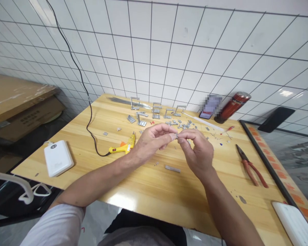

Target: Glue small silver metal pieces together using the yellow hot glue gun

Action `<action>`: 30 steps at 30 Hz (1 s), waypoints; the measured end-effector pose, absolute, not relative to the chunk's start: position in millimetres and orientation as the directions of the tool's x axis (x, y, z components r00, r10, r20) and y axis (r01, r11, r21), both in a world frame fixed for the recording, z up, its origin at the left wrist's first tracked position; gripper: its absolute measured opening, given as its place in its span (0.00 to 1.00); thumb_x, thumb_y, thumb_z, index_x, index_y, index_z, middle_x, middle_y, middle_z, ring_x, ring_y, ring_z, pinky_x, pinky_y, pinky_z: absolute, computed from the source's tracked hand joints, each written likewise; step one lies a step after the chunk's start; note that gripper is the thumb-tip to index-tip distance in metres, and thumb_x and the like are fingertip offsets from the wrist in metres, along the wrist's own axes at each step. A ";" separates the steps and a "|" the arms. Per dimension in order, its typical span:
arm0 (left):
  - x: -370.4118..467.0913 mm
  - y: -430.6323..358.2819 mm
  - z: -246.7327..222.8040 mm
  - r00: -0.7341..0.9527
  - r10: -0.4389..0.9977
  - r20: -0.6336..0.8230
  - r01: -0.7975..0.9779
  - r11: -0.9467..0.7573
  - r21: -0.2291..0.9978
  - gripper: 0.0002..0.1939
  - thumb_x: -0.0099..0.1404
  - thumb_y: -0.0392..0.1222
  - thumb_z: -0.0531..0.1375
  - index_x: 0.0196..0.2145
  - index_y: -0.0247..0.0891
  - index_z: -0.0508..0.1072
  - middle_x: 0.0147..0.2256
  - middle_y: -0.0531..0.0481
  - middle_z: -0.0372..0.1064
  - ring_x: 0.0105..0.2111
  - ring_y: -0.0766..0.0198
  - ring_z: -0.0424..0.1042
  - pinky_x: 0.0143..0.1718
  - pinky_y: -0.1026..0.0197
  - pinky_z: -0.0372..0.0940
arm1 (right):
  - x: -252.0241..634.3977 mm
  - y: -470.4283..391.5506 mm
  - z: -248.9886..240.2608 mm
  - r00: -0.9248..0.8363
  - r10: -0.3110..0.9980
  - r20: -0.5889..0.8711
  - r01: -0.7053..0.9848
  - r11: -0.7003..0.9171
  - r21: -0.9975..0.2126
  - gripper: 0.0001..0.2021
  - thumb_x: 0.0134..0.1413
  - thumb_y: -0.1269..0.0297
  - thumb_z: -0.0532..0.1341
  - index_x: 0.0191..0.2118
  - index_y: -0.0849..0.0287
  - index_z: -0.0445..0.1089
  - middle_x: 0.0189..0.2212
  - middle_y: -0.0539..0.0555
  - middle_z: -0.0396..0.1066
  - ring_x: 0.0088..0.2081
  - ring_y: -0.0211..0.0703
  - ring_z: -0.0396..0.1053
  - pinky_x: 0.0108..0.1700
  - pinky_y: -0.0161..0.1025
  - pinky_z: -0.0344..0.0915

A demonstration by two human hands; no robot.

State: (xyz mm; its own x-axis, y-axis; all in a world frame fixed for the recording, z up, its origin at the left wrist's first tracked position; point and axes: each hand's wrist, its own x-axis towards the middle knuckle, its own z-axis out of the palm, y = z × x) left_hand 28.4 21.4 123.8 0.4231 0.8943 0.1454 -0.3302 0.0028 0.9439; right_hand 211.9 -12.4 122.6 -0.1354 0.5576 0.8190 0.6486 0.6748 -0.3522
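Note:
My left hand [154, 138] and my right hand [196, 147] meet above the middle of the wooden table, both with thumb and forefinger pinched. Between the fingertips is a tiny grey piece [177, 135], mostly covered, so its kind does not show. Below my hands a flat grey strip [172, 168] lies on the wood. To the left of my left hand rests a yellow hot glue gun [122, 147] with a black cord. Behind my hands stand several small grey frames, among them one [141, 119] with a flat base, and many loose grey pieces [186, 125] are scattered there.
Pliers [248, 165] with red handles lie at the right. Along the back are a bundle of thin rods [128, 101], a phone [209, 106] and a red flask [232, 107]. White power bank [58, 158] sits at the left edge; another white device [294, 222] is at lower right.

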 end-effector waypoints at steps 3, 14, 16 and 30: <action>27.7 21.3 123.1 0.418 0.896 0.150 -0.308 -0.016 0.951 0.11 0.64 0.47 0.73 0.41 0.40 0.83 0.32 0.54 0.74 0.24 0.74 0.62 0.25 0.68 0.58 | 209.7 -13.5 121.5 -0.128 0.573 0.810 0.636 0.673 -0.376 0.06 0.70 0.71 0.62 0.42 0.51 0.70 0.36 0.49 0.80 0.38 0.41 0.78 0.41 0.41 0.74; 29.2 17.3 131.5 0.373 0.897 0.236 -0.305 -0.121 0.944 0.08 0.64 0.43 0.72 0.38 0.38 0.83 0.35 0.50 0.80 0.29 0.71 0.72 0.34 0.66 0.69 | 206.7 -13.5 117.0 -0.105 0.584 0.805 0.587 0.690 -0.424 0.07 0.70 0.73 0.61 0.43 0.51 0.69 0.37 0.49 0.76 0.40 0.40 0.75 0.44 0.41 0.72; 29.1 15.8 133.9 0.364 0.896 0.255 -0.310 -0.141 0.940 0.07 0.64 0.43 0.73 0.38 0.38 0.83 0.35 0.50 0.81 0.29 0.71 0.73 0.35 0.66 0.71 | 206.0 -14.0 114.8 -0.082 0.597 0.798 0.550 0.695 -0.463 0.07 0.70 0.73 0.62 0.43 0.51 0.69 0.38 0.49 0.76 0.41 0.40 0.75 0.45 0.41 0.72; 28.2 13.7 130.6 0.325 0.887 0.327 -0.256 -0.250 0.934 0.08 0.64 0.45 0.74 0.38 0.39 0.85 0.34 0.49 0.82 0.33 0.66 0.78 0.39 0.62 0.76 | 204.5 -15.7 102.6 0.006 0.743 0.670 0.288 0.640 -0.712 0.02 0.72 0.64 0.62 0.44 0.51 0.73 0.39 0.50 0.74 0.37 0.40 0.74 0.40 0.44 0.74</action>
